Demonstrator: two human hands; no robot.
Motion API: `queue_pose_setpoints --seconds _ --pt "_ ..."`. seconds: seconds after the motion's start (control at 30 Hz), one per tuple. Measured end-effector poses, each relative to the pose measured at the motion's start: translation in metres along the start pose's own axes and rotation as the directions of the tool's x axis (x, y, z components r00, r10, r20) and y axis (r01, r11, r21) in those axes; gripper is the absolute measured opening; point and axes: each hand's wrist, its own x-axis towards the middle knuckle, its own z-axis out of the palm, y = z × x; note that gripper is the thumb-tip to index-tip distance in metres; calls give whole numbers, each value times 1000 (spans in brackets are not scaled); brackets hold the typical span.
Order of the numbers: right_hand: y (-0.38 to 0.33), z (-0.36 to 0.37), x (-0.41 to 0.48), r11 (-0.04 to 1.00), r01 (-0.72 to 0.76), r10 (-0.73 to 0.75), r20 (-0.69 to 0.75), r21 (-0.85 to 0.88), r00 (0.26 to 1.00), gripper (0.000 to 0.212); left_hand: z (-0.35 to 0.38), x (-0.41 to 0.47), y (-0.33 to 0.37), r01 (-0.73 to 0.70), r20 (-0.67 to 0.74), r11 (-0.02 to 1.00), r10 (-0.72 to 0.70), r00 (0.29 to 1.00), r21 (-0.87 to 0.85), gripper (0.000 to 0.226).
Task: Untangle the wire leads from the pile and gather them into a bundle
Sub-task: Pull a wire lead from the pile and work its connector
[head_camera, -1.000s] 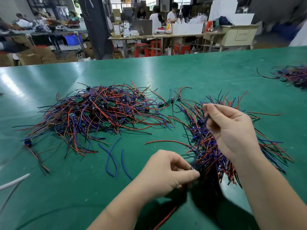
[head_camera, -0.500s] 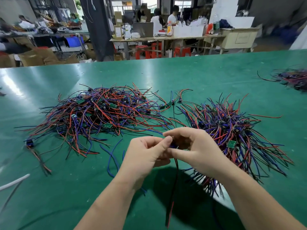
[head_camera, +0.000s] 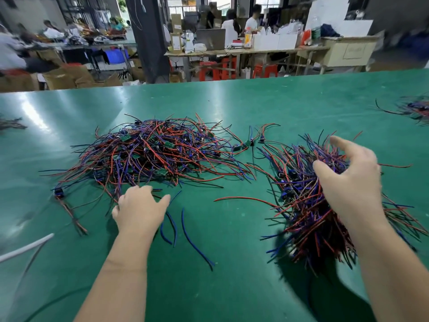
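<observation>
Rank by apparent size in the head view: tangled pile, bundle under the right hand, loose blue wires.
1. Tangled pile, widest spread.
2. Bundle, though the right hand covers part and it lies nearer the camera.
3. Loose blue wires, clearly smallest.

A factory assembly workshop: a long green table [head_camera: 232, 101] held heaps of wire leads [head_camera: 151, 154], with workers [head_camera: 228, 29] at cluttered tables [head_camera: 255, 51] and cardboard boxes [head_camera: 67, 77] beyond its far edge.
</observation>
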Motion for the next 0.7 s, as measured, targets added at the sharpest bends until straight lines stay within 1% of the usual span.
queue_pose_setpoints --seconds 0.03,0.1,0.13,0.2,0.27,0.33,0.4,0.5,0.6,0.7 --pt "-2 2 -3 999 21 -22 24 24 999 50 0 0 -1 -10 -31 1000 9 999 -29 40" --pt "-5 6 -9 997 46 -51 78 59 996 48 -1 -1 0 -42 -102 993 31 994 -113 18" --pt "-6 8 -12 996 57 -64 98 68 993 47 -2 -3 2 -56 -117 987 38 992 -153 13" --pt "-6 12 -16 993 81 -91 124 81 988 44 0 -6 6 -79 -137 973 50 989 -218 14" --pt "-6 14 -19 989 104 -118 140 103 983 43 1 -6 7 -85 -194 965 36 980 -248 10" --pt "-7 16 -20 984 129 -148 152 124 977 41 1 -3 1 -76 -251 958 5 968 -275 19" --pt "-7 18 -21 980 139 -161 159 140 974 40 0 2 -6 -55 -237 939 -29 971 -340 29" --pt "-5 20 -21 978 136 -162 160 160 974 37 1 8 -15 -13 -226 920 -83 971 -393 31" --pt "-5 21 -23 973 125 -160 180 192 971 33 -1 10 -14 -11 -231 916 -90 969 -401 25" --pt "-5 22 -23 970 132 -173 194 205 966 33 2 11 -13 -49 -211 945 -21 977 -323 29"
